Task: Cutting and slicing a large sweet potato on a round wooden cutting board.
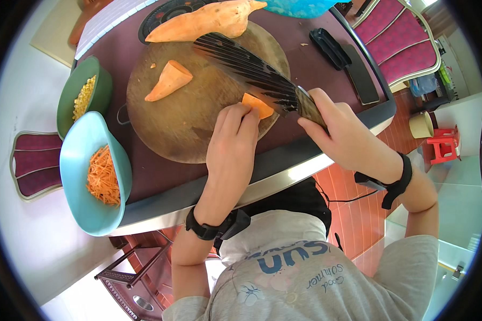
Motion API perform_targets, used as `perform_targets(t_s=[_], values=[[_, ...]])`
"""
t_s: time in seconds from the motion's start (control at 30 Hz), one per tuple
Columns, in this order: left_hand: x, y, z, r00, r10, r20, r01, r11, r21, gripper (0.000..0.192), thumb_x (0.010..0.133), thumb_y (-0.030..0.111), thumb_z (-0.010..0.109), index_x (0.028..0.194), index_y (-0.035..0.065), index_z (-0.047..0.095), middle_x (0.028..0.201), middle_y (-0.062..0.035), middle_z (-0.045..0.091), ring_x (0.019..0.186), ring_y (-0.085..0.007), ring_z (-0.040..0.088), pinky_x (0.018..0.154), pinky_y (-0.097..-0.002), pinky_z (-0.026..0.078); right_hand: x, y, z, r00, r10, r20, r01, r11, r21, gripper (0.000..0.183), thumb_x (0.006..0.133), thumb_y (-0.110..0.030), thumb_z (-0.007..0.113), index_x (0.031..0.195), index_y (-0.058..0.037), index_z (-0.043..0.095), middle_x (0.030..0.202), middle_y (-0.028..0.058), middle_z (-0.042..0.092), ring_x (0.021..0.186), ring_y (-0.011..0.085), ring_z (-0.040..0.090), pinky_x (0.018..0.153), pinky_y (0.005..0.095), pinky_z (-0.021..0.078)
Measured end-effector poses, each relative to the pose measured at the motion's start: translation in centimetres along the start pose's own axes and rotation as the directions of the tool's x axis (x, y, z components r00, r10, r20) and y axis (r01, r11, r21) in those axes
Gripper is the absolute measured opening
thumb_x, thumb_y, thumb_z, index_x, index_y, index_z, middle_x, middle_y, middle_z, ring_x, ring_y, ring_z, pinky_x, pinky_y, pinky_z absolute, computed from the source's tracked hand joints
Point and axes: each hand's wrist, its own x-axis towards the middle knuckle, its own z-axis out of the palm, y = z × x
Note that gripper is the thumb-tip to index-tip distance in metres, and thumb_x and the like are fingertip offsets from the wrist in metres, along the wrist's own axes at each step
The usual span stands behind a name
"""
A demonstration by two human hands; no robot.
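On a round wooden cutting board (164, 128), my left hand (235, 136) grips a small orange piece of sweet potato (258, 106) near the board's right edge. My right hand (341, 132) holds a large dark-bladed knife (253, 72) by its wooden handle, the blade slanting over the board just above that piece. A tapered cut end of sweet potato (169, 80) lies on the board's left half. Across the far edge rests a long peeled sweet potato (205, 21), partly behind the blade's tip.
At the left stand a green bowl with corn kernels (104, 86) and a light blue bowl with shredded carrot (74, 176). A black tray (330, 48) and a dark phone-like slab (361, 76) lie at the right. Beyond the board are a dark round tray (160, 18) and a blue container (301, 7).
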Motion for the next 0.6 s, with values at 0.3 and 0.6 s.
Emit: perform_targets(t_s=[0.3, 0.6], values=[[0.0, 0.0, 0.1, 1.0, 0.01, -0.004, -0.01, 1.0, 0.005, 0.016, 0.079, -0.003, 0.064, 0.094, -0.0018, 0.063, 0.096, -0.0127, 0.06, 0.09, -0.0308, 0.058, 0.078, -0.0382, 0.049, 1.2, -1.6, -1.3, 0.993, 0.014, 0.114, 0.022, 0.951, -0.307, 0.027, 0.089, -0.013, 0.059, 0.105, -0.0004, 0.041, 0.072, 0.0237, 0.057, 0.07, 0.0446, 0.055, 0.06, 0.0475, 0.0415], [0.0, -0.1, 0.4, 0.999, -0.003, -0.036, 0.002, 1.0, -0.001, 0.015, 0.08, -0.002, 0.065, 0.095, -0.0016, 0.063, 0.097, -0.0125, 0.06, 0.09, -0.0309, 0.058, 0.079, -0.0378, 0.049, 1.3, -0.7, -0.5, 0.999, 0.027, 0.034, -0.021, 0.988, -0.154, 0.024, 0.089, -0.012, 0.059, 0.098, 0.0022, 0.041, 0.069, 0.0254, 0.056, 0.067, 0.0451, 0.055, 0.057, 0.0459, 0.0427]])
